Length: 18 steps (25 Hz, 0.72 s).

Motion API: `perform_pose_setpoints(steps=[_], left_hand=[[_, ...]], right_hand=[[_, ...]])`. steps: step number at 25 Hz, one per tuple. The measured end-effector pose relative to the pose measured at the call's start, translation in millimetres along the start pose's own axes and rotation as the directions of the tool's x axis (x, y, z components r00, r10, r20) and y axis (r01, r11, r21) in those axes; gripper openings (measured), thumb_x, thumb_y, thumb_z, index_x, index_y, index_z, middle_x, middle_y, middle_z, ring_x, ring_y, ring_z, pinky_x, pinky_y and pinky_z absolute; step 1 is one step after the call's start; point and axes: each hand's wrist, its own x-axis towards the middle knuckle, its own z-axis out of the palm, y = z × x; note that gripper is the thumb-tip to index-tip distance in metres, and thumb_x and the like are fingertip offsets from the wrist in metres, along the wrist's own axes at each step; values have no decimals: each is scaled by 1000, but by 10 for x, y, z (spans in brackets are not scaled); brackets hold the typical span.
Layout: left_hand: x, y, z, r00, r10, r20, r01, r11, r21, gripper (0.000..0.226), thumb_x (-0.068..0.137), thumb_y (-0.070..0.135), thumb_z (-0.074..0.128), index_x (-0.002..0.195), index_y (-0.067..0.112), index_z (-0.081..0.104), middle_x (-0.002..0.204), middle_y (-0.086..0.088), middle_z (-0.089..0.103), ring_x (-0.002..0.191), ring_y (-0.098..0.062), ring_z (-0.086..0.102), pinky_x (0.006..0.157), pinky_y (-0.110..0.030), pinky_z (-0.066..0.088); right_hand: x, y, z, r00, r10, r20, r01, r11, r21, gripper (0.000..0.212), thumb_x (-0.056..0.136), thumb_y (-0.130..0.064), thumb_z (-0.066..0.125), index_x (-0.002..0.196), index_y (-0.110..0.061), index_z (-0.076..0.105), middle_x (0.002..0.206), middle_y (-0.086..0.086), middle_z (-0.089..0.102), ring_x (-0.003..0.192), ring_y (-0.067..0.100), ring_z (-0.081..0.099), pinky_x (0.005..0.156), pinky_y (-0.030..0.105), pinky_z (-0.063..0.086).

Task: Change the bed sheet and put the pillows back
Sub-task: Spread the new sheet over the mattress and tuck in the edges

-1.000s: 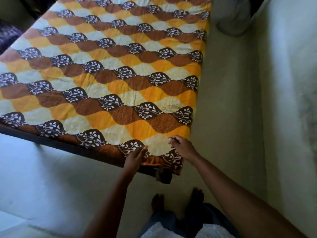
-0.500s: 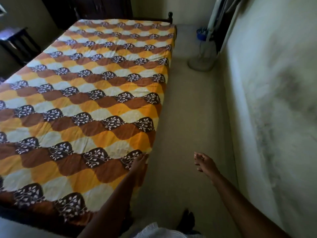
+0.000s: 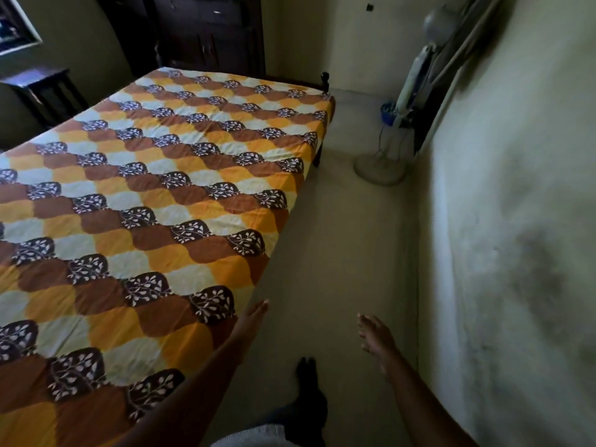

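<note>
Reaching forward, a person's left hand point(image 3: 253, 319) and right hand point(image 3: 375, 333) hang well apart, fingers straight and loose, the left just beside the bed's near edge. An orange, brown and cream leaf-patterned bed sheet point(image 3: 193, 195) lies spread flat over the mattress, with a pale standing fan point(image 3: 380, 171) near the stained wall point(image 3: 516, 253).

Bare forearms point(image 3: 200, 382), dark trousers point(image 3: 295, 414), white hem point(image 3: 254, 437)

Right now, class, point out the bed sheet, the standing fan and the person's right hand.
bed sheet point(image 3: 167, 201), head view, patterned top near its middle.
standing fan point(image 3: 380, 171), head view, round base on the floor.
right hand point(image 3: 375, 337), head view, middle of the hand.
</note>
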Motion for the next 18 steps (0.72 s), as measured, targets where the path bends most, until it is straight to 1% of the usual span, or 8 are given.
perform_pose_setpoints(steps=[2, 3, 6, 8, 11, 13, 16, 18], left_hand=[[335, 238, 99, 1000, -16, 26, 17, 1000, -16, 39, 99, 24, 41, 132, 3, 45, 130, -10, 48, 129, -29, 41, 109, -40, 29], [485, 326, 131, 999, -31, 25, 31, 999, -11, 39, 99, 28, 40, 129, 5, 46, 128, -7, 47, 124, -25, 43, 107, -39, 31], [1023, 699, 186, 999, -30, -37, 30, 1000, 3, 40, 96, 34, 42, 122, 5, 52, 116, -7, 53, 103, -22, 51, 87, -31, 41], [1360, 970, 189, 993, -57, -99, 55, 998, -27, 37, 97, 30, 45, 122, 5, 55, 106, -10, 57, 96, -23, 56, 79, -30, 43], [1714, 1248, 214, 985, -65, -157, 60, 998, -34, 30, 98, 31, 43, 121, 14, 52, 114, -12, 56, 95, -25, 58, 75, -30, 46], [2057, 1320, 219, 960, -33, -278, 49, 998, 50, 46, 97, 36, 43, 136, 12, 43, 135, -12, 47, 113, -25, 52, 93, -37, 46], [2633, 1489, 198, 891, 3, -454, 117, 965, 236, 59, 96, 47, 37, 147, 19, 25, 152, -10, 27, 136, -27, 30, 111, -45, 29], [3014, 1643, 184, 840, 16, -543, 164, 945, 283, 63, 96, 51, 31, 150, 23, 11, 157, -4, 10, 144, -23, 11, 117, -43, 14]], right_hand=[[381, -299, -9, 999, -4, 37, 6, 998, -57, 38, 96, -28, 48, 124, -3, 53, 126, 15, 58, 108, 29, 57, 66, 29, 46], [537, -445, -16, 999, -6, 54, 12, 994, -105, 38, 95, -29, 49, 124, -4, 54, 126, 14, 58, 110, 28, 57, 74, 32, 49], [1116, -1048, -13, 989, -51, 142, 86, 962, -258, 37, 95, -32, 49, 123, -9, 56, 126, 11, 60, 116, 26, 56, 95, 37, 45], [1513, -1509, 35, 974, -101, 201, 160, 938, -308, 35, 95, -31, 50, 122, -11, 57, 125, 11, 61, 116, 26, 57, 96, 38, 45], [1960, -2109, 166, 950, -176, 257, 261, 898, -353, 34, 94, -28, 51, 122, -11, 58, 125, 7, 61, 114, 26, 57, 94, 37, 46], [2284, -2501, 332, 924, -196, 328, 322, 861, -393, 34, 95, -28, 50, 124, -12, 57, 126, 5, 60, 115, 23, 56, 96, 35, 46], [2811, -3136, 719, 846, -251, 470, 468, 771, -432, 33, 96, -28, 48, 126, -15, 55, 127, 3, 59, 116, 19, 55, 85, 21, 41], [3180, -3456, 1057, 757, -276, 592, 598, 658, -458, 35, 96, -31, 47, 128, -18, 53, 132, 6, 56, 119, 20, 52, 89, 25, 41]])
